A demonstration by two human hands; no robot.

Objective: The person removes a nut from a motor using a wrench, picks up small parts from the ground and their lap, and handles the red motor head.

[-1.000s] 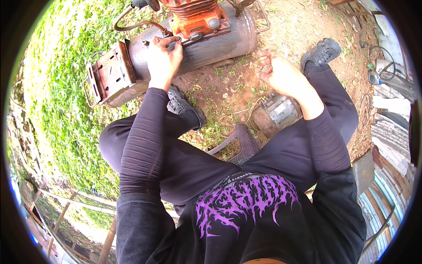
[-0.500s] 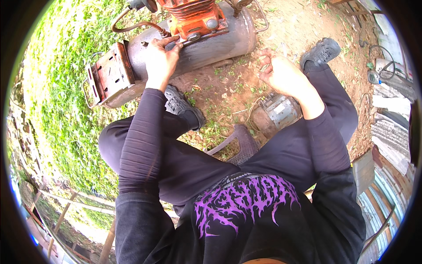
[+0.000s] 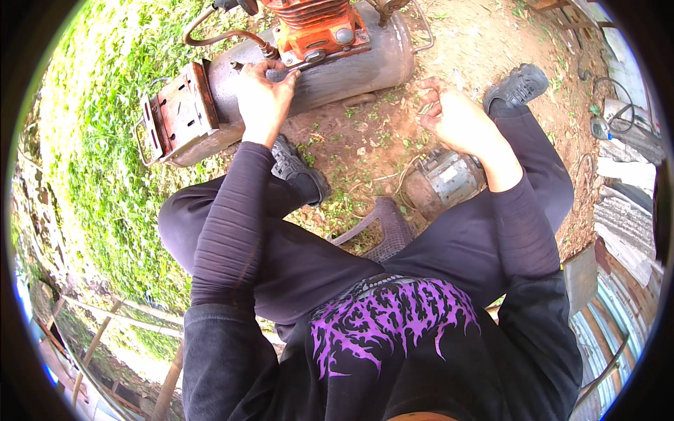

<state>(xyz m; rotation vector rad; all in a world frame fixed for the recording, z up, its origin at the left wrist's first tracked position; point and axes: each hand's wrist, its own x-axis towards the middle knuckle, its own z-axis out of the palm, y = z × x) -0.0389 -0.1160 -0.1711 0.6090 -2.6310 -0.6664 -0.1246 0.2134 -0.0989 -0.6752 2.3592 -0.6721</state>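
Left hand (image 3: 264, 99): 11 o'clock from torso (image 3: 393, 344), thumb toward 2 o'clock | Right hand (image 3: 456, 121): 1 o'clock, fingers half-curled toward 10 o'clock | Forearms (image 3: 230, 217): sleeved

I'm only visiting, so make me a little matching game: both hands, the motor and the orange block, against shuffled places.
Things
1. Left hand
2. Right hand
3. Motor
4. Orange finned block

Places
A. Resting on the soil
B. By the block's base
C. Mounted on the grey tank
D. Just above the motor in the picture, fingers curled

Pairs: 1-B, 2-D, 3-A, 4-C
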